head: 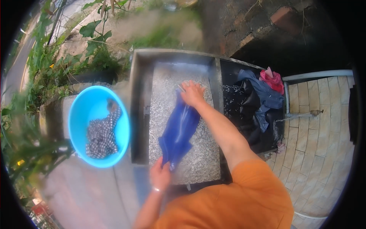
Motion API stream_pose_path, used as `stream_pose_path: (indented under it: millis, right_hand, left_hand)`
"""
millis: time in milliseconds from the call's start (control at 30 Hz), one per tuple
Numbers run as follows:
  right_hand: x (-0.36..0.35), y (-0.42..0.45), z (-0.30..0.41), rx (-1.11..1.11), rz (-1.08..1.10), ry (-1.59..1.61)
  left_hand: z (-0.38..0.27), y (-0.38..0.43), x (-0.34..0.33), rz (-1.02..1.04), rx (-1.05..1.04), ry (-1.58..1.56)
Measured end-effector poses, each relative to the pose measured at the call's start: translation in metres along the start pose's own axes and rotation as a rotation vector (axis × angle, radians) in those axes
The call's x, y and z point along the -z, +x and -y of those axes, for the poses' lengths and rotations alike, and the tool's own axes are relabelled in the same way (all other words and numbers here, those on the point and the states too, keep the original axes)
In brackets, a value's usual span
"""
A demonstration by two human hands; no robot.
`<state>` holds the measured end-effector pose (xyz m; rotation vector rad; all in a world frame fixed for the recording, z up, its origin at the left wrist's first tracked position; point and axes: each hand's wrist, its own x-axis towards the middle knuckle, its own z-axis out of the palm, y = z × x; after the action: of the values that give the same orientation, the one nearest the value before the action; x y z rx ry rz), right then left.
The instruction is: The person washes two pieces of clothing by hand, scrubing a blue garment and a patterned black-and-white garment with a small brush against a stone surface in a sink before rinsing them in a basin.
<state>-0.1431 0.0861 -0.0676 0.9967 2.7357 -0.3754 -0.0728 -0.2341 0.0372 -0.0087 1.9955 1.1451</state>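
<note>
A wet, shiny blue garment [180, 121] lies stretched over a speckled stone slab [200, 166] in front of me. My left hand [160, 174], with a pale band at the wrist, grips its near end by the slab's lower left edge. At the far end, where the cloth narrows, my right hand [192, 93] is closed over it with the fingers towards the slab's far side. A small pale object shows by the right fingertips, too blurred to name.
Left of the slab stands a light-blue plastic basin [77, 126] holding a checked garment [101, 137]. To the right, a dark sink [231, 111] holds grey-blue clothing [268, 96] and a pink cloth [271, 80]. Water runs into it from a tap [316, 112] on the tiled wall [311, 137].
</note>
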Motion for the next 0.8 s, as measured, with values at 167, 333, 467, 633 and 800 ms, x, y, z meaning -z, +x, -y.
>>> stream_pose_path:
  millis: [167, 333, 467, 633, 800]
  right_hand:
    - [-0.021, -0.024, -0.023, 0.093, 0.077, 0.252]
    - [0.040, -0.082, -0.082, 0.091, -0.265, 0.652]
    - [0.145, -0.102, -0.141, -0.155, -0.588, 1.308]
    - [0.153, -0.101, -0.255, -0.206, -0.733, 1.313]
    - [0.026, -0.129, -0.259, -0.332, -0.430, 1.244]
  left_hand:
    - [-0.010, 0.023, -0.012, -0.012, -0.046, -0.062]
    - [-0.053, 0.034, -0.057, 0.166, -0.510, -0.179]
    - [-0.123, 0.010, -0.105, 0.319, -0.880, -0.023]
    - [-0.108, -0.006, -0.146, 0.306, -0.726, 0.263]
    - [-0.044, 0.024, -0.086, 0.140, -0.675, 0.171]
